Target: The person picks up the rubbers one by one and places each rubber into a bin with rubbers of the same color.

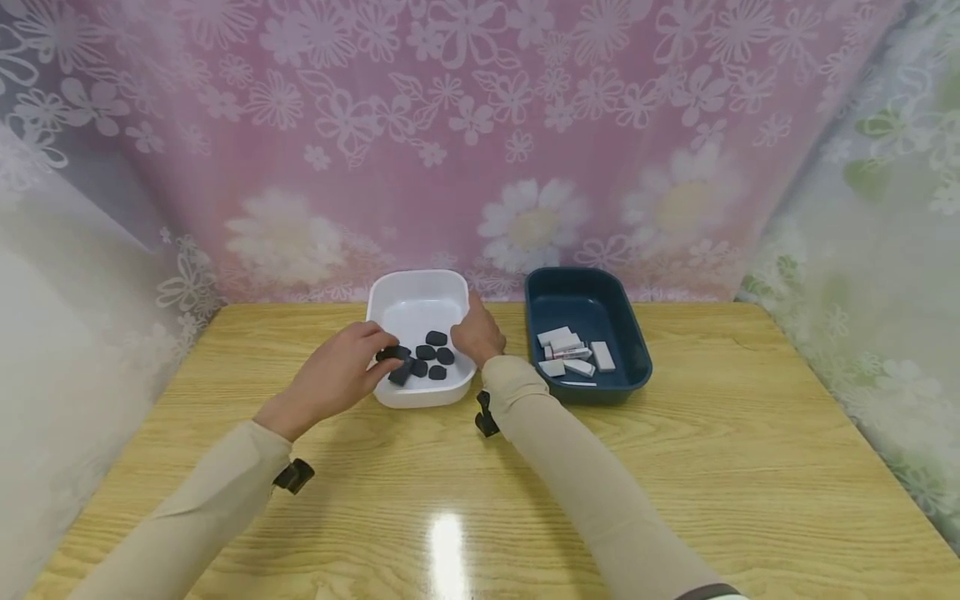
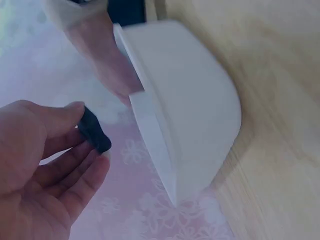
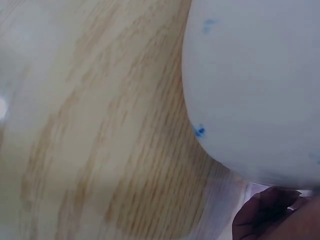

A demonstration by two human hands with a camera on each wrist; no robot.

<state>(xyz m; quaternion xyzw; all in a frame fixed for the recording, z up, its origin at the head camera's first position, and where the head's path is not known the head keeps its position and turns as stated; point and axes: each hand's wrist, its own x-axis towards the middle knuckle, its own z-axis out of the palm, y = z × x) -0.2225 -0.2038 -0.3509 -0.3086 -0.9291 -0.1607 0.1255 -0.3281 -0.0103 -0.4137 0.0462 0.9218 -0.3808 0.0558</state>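
My left hand [image 1: 337,367] is above the front left of a white plastic basin [image 1: 412,398]. In the left wrist view, its thumb and fingers pinch a small black block [image 2: 93,130] over the basin's open side. Several more rounded black blocks [image 1: 437,338] lie on the basin floor, some of them partly hidden behind the left hand. The right hand [image 1: 480,333] grips the basin's right rim. Its fingers [image 3: 255,212] show only at the lower corner of the right wrist view, beside the white wall.
To the right stands a dark blue basin [image 1: 641,358] holding several white blocks [image 1: 602,356] and a white piece with printed lettering [image 1: 568,353]. Both basins stand at the back of a wooden table [image 1: 712,467], before a flowered pink curtain [image 1: 420,192].
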